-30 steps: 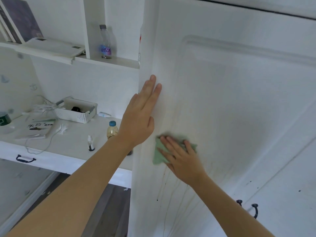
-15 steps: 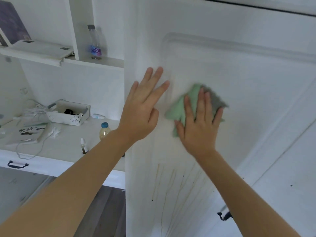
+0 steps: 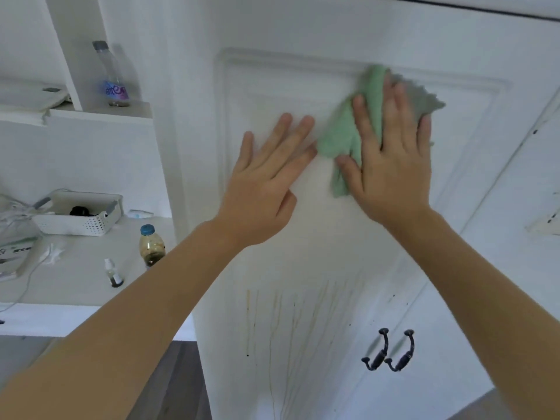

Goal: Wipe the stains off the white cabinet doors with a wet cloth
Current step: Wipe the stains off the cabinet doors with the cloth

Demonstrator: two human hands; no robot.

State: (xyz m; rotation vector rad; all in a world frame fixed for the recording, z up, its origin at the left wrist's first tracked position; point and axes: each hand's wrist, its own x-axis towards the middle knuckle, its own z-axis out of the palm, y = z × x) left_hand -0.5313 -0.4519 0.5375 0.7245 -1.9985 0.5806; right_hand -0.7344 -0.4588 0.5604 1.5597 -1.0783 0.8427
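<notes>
Right hand (image 3: 391, 165) lies flat on the green cloth (image 3: 348, 128), fingers (image 3: 365, 122) straight and slightly spread, pressing it against the upper part of the recessed panel of the white cabinet door (image 3: 303, 253); a grey edge of the cloth shows past the fingertips. Left hand (image 3: 263, 183) rests palm-down on the same panel just beside the cloth, fingers straight and fanned, holding nothing. Thin brownish drip stains (image 3: 281, 322) run down the lower door, below both hands, with small dark specks near them. Two dark handles (image 3: 389, 351) sit side by side at lower right. To the left, the desk (image 3: 78, 274) carries a white basket (image 3: 78, 218), a blue-capped bottle (image 3: 151, 245) and a small dropper bottle (image 3: 113, 275); a clear bottle (image 3: 113, 77) stands on the shelf above.
</notes>
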